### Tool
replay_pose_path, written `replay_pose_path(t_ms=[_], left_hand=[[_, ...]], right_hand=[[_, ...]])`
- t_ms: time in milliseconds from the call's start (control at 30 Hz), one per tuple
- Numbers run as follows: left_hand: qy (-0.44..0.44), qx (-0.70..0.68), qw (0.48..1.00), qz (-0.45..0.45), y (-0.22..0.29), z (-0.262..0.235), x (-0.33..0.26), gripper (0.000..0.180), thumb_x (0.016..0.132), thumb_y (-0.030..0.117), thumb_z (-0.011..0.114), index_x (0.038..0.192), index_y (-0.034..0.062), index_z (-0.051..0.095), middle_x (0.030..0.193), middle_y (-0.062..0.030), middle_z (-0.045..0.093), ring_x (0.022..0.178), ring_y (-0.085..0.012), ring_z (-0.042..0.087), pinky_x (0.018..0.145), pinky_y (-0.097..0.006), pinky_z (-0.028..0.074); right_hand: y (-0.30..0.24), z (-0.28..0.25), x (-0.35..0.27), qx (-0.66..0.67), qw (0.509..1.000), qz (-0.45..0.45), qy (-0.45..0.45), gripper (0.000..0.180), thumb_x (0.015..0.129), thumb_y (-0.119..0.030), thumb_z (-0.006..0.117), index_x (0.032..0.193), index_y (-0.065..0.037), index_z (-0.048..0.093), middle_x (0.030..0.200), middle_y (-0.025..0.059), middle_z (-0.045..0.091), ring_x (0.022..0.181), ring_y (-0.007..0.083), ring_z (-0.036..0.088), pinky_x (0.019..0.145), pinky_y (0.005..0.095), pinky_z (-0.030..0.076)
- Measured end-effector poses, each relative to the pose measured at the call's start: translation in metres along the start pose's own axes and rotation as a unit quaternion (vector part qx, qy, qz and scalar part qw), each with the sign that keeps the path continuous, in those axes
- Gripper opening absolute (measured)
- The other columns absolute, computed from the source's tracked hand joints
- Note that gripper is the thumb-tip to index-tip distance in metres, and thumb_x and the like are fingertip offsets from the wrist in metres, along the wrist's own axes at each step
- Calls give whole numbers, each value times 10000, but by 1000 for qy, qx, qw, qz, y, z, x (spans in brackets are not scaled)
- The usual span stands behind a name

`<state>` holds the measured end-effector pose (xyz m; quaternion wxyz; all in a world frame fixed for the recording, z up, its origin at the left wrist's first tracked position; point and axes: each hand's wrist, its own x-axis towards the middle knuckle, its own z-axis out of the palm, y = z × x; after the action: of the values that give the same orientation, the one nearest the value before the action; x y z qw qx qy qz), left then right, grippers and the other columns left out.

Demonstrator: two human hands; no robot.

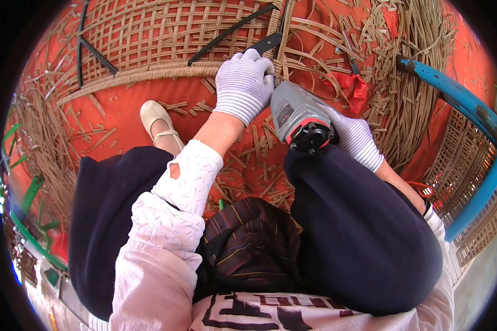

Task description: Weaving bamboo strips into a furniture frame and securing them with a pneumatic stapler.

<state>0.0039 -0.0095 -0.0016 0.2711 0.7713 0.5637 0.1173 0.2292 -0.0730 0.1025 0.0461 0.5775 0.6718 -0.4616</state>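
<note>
A woven rattan panel [165, 36] with a cord-wrapped rim and black metal bars lies at the top. My left hand [242, 83], in a striped white glove, is closed on its near right corner. Beside those fingers a flat black metal piece [266, 43] sticks out toward the upper right. My right hand [354, 137], gloved alike, is wrapped around a grey handheld power tool [298, 113]. The tool has a black end cap with a red ring, and its nose points at the panel's corner by my left thumb. The tool's body partly hides my right fingers.
Cut rattan bits [248, 160] litter the red floor sheet [130, 129]. Bundled rattan strands [419, 83] lie to the right, near a chipped blue tubular frame [453, 83]. Scissors or a similar tool [352, 63] and red cloth [352, 91] lie beyond my right hand.
</note>
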Motion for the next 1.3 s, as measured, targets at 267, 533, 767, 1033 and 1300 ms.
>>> replay_pose_path(t_ms=[267, 533, 767, 1033, 1300], left_hand=[[4, -3, 1000, -2, 1, 0, -1, 51, 789, 196, 651, 799, 165, 690, 881, -81, 612, 861, -305, 609, 759, -440, 503], [-3, -15, 1000, -1, -2, 0, -1, 51, 781, 194, 661, 806, 168, 697, 886, -86, 618, 872, -313, 614, 766, -437, 507], [197, -210, 958, 2, -32, -14, -2, 26, 781, 102, 693, 801, 117, 684, 817, -62, 635, 690, -267, 612, 661, -357, 509], [259, 99, 960, -32, -88, -10, 1, 70, 817, 251, 689, 808, 181, 691, 818, -6, 655, 793, -241, 606, 800, -413, 422], [218, 170, 961, -7, -93, -5, -1, 150, 848, 294, 631, 780, 166, 666, 807, -25, 654, 784, -250, 610, 722, -429, 416]], right_hand=[[1, 1, 0, -10, 1000, 19, -7, 675, 725, -269, 776, 1331, -87, 540, 1158, 226, 651, 1039, 380, 656, 904, 412, 541], [0, 3, 0, -39, 999, 15, 4, 664, 727, -270, 772, 1325, -108, 535, 1090, 227, 662, 978, 384, 665, 849, 423, 548], [-2, 3, 2, -33, 998, 52, 0, 584, 765, -292, 736, 1290, -121, 545, 1003, 221, 674, 922, 392, 669, 784, 440, 545], [-4, 3, 7, -48, 997, 67, -12, 537, 803, -331, 710, 1271, -129, 542, 926, 232, 674, 880, 411, 666, 753, 460, 534], [-16, -10, 13, -112, 989, 82, -39, 532, 820, -379, 684, 1277, -143, 546, 905, 241, 673, 880, 425, 661, 780, 487, 518]])
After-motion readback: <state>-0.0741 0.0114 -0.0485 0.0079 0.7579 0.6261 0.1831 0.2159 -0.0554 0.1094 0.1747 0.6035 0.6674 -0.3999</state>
